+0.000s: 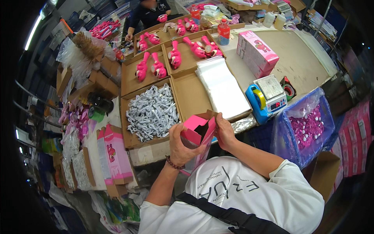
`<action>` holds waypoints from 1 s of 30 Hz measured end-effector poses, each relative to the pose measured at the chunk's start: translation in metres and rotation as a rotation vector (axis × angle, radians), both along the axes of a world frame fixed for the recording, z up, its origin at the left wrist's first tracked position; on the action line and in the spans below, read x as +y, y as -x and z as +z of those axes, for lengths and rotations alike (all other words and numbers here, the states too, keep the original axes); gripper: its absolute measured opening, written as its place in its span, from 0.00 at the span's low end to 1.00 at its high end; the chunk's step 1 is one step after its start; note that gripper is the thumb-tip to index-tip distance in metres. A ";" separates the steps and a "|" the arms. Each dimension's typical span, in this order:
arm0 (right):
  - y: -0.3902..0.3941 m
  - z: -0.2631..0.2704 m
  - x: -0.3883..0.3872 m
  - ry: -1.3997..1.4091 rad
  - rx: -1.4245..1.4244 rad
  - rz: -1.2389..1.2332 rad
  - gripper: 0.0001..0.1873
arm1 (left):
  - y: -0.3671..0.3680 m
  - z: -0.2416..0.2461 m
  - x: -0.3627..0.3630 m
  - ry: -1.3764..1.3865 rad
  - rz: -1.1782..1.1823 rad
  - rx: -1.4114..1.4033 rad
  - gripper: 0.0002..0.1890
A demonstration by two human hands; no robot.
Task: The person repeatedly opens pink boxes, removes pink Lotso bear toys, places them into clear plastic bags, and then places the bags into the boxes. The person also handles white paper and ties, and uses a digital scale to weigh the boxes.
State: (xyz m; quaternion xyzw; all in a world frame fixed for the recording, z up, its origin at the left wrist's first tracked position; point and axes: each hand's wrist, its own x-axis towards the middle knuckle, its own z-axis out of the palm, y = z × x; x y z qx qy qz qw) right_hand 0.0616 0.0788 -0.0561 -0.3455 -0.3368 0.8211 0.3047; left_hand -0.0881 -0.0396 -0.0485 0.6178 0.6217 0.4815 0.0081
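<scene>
Both my hands hold an upright pink cardboard box (192,122) with its top flaps open, close to my chest. My left hand (182,146) grips its left side, and my right hand (224,131) holds its right side near a flap. Beyond the box lies a stack of clear plastic bags (223,87) across a cardboard tray. Left of that, another tray holds a heap of coiled white cables (153,112). Pink bear-shaped devices (158,68) lie in the trays farther back. Flattened or unfilled pink boxes (117,155) lie at the left. The inside of the held box is dark.
A digital scale (271,90) and a blue tape dispenser (255,99) stand at the right, beside a blue crate (304,131) of purple parts. Pink printed boxes (257,54) and a red-labelled bottle (223,32) stand behind. Another person (149,14) sits across the table.
</scene>
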 end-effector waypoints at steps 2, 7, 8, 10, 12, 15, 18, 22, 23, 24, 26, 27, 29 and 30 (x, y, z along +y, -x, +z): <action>0.001 -0.005 -0.001 0.013 0.074 -0.039 0.38 | 0.000 0.002 0.004 0.010 -0.008 0.013 0.57; -0.011 -0.018 0.006 -0.097 0.232 0.174 0.42 | 0.002 0.017 0.013 0.087 -0.103 0.240 0.34; -0.015 -0.019 0.008 -0.145 0.222 0.205 0.42 | 0.002 0.020 0.013 0.135 -0.102 0.317 0.30; -0.021 -0.019 0.010 -0.236 0.162 0.281 0.39 | -0.003 0.023 0.014 0.165 -0.087 0.287 0.27; -0.023 -0.017 0.012 -0.300 0.083 0.303 0.35 | -0.007 0.024 0.015 0.172 -0.076 0.267 0.27; -0.019 -0.012 0.012 -0.119 -0.022 0.286 0.19 | -0.010 0.023 0.016 0.151 -0.075 0.246 0.28; -0.012 -0.008 0.011 -0.090 -0.093 0.278 0.11 | -0.010 0.021 0.016 0.105 -0.056 0.202 0.30; -0.007 -0.003 0.009 -0.144 -0.181 0.312 0.06 | -0.005 0.021 0.010 0.088 -0.048 0.230 0.31; -0.007 -0.001 0.009 -0.135 -0.230 0.307 0.05 | -0.004 0.022 0.008 0.095 -0.049 0.242 0.31; -0.006 0.001 0.007 -0.137 -0.190 0.304 0.05 | -0.003 0.021 0.007 0.093 -0.054 0.238 0.31; -0.006 0.005 0.005 -0.154 -0.122 0.298 0.05 | -0.001 0.021 0.003 0.093 -0.050 0.225 0.30; -0.005 0.007 0.005 -0.188 -0.168 0.303 0.05 | 0.000 0.021 0.002 0.090 -0.053 0.210 0.29; -0.005 0.012 0.006 -0.316 -0.193 0.370 0.06 | 0.002 0.020 0.000 0.100 -0.061 0.189 0.27; -0.006 0.014 0.007 -0.339 -0.158 0.408 0.06 | 0.003 0.019 -0.001 0.080 -0.064 0.181 0.27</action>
